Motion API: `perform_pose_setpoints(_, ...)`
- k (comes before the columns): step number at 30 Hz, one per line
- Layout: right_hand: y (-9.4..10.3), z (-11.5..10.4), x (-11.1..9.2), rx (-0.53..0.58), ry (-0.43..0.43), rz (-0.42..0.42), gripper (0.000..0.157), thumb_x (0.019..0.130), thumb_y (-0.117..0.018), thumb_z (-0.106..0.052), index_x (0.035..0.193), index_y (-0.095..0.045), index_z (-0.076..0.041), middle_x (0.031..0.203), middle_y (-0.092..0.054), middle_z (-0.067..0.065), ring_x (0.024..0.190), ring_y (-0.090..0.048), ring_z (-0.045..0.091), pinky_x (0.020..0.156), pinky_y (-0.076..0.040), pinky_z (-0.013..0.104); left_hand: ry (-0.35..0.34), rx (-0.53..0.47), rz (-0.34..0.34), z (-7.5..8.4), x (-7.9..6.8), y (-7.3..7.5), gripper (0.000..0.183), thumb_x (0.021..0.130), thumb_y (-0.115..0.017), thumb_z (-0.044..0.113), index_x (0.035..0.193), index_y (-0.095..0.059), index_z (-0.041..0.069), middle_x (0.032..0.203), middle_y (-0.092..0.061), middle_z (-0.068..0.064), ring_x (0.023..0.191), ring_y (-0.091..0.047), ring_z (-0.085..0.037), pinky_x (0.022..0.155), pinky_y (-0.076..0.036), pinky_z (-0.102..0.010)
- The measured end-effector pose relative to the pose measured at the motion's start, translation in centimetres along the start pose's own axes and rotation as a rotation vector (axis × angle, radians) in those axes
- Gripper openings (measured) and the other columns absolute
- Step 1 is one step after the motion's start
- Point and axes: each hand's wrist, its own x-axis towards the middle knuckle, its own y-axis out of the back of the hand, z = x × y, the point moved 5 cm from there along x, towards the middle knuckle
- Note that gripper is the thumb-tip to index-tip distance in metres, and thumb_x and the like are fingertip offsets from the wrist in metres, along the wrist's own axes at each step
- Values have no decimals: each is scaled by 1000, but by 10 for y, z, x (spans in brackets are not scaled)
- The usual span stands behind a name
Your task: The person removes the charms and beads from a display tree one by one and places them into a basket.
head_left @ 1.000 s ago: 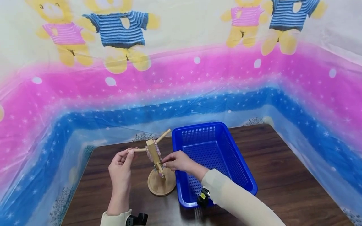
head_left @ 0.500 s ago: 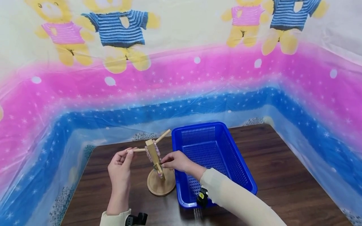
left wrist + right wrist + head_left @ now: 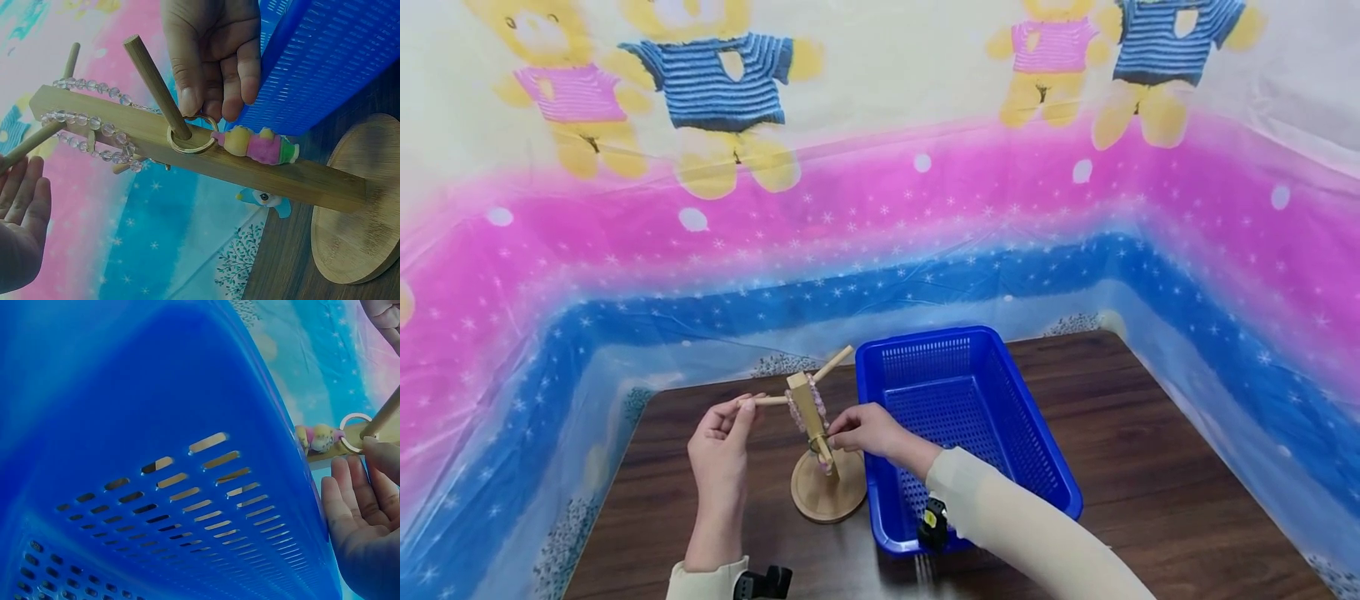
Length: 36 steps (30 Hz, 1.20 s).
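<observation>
Wooden and upright, the stand (image 3: 806, 408) is at the lower centre of the head view, just left of the blue basket (image 3: 1037, 417). My left hand (image 3: 718, 442) pinches its left peg (image 3: 772, 401) near the tip; my right hand (image 3: 872, 431) pinches the ring (image 3: 181, 149) around the lower peg (image 3: 156, 84), its charm (image 3: 262, 145) dangling.

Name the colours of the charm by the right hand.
Charm: pink, yellow and green, clearest in the left wrist view.
</observation>
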Motion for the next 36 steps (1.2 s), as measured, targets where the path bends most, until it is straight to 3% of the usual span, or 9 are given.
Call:
perform_pose_setpoints(6, -3, 3, 2, 30, -13, 0, 15, 92, -73, -6, 103, -74, 3, 103, -75, 17, 83, -66, 8, 89, -66, 42, -4, -7, 2, -1, -2, 2, 26, 97, -62, -7, 88, -72, 15, 84, -79, 10, 80, -76, 0, 77, -63, -13)
perform_pose_setpoints(22, -2, 0, 4, 13, -10, 14, 12, 92, -73, -6, 100, -76, 2, 99, -76, 14, 79, -63, 6, 80, -66, 31, -21, -52, -20, -2, -1, 0, 23, 97, -60, -8, 89, -67, 12, 84, -79, 9, 81, -76, 0, 79, -63, -14)
perform_pose_setpoints(29, -3, 1, 5, -5, 6, 20, 11, 91, -74, -7, 98, -77, 2, 96, -77, 14, 76, -61, 5, 86, -65, 46, -15, -62, -11, -3, -2, 1, 24, 97, -61, -9, 88, -66, 12, 86, -78, 9, 82, -75, -2, 81, -63, -15)
perform_pose_setpoints(36, -2, -3, 5, -39, 22, 3, 10, 91, -73, -4, 97, -78, 2, 95, -78, 16, 76, -62, 5, 86, -65, 46, -49, -55, -18, -2, 0, 0, 29, 96, -57, -13, 87, -66, 14, 86, -78, 10, 81, -75, 0, 79, -63, -14)
